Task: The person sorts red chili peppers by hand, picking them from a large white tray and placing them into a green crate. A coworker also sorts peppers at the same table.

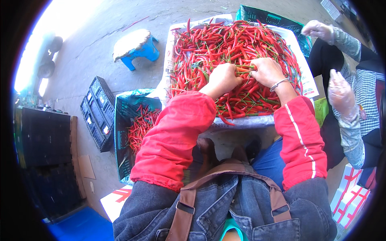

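Observation:
A broad heap of red chili peppers [199, 45] with green stems lies before me on printed paper sheets [306, 79]. Whatever supports the paper is hidden. My left hand [224, 79] is over the middle of the heap, its fingers curled around some peppers. Close on its right, my right hand [267, 71], with a bangle at the wrist, pinches peppers between thumb and fingers. A few orange-red peppers [243, 70] with green stems show in the gap between both hands. The fingertips are partly hidden, so how many peppers each hand holds cannot be told.
A lined teal crate [120, 135] with more peppers [141, 126] stands by my left arm. Beyond are a black crate [97, 114] and blue stool [140, 55]. On the right sits a co-worker with gloved hands [342, 90]. Another teal crate [271, 18] is behind the heap.

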A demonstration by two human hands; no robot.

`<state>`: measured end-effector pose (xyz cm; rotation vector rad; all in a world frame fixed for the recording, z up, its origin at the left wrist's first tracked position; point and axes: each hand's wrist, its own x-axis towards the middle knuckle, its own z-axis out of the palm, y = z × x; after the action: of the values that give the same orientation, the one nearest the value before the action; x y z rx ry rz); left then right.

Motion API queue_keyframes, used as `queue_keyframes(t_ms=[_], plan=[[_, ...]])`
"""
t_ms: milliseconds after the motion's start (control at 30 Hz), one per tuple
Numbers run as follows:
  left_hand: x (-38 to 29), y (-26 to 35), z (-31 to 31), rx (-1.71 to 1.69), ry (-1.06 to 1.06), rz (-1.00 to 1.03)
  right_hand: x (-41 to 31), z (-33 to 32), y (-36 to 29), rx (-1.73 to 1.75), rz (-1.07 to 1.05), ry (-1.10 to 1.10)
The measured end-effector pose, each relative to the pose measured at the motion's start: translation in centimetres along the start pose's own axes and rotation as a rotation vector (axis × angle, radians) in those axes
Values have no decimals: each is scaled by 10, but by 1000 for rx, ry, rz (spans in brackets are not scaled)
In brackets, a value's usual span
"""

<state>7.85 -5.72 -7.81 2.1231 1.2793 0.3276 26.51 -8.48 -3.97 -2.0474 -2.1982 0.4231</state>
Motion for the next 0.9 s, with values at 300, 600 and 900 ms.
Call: queue_keyframes(t_ms=[300,600,900], plan=[[-13,0,-3,143,22,43,-29,-34,27,562,-2,46],[-14,-1,-11,-119,295,125,-60,-37,48,537,94,403],[-36,-4,-45,-1266,138,-177,-139,-79,8,969,-89,-117]])
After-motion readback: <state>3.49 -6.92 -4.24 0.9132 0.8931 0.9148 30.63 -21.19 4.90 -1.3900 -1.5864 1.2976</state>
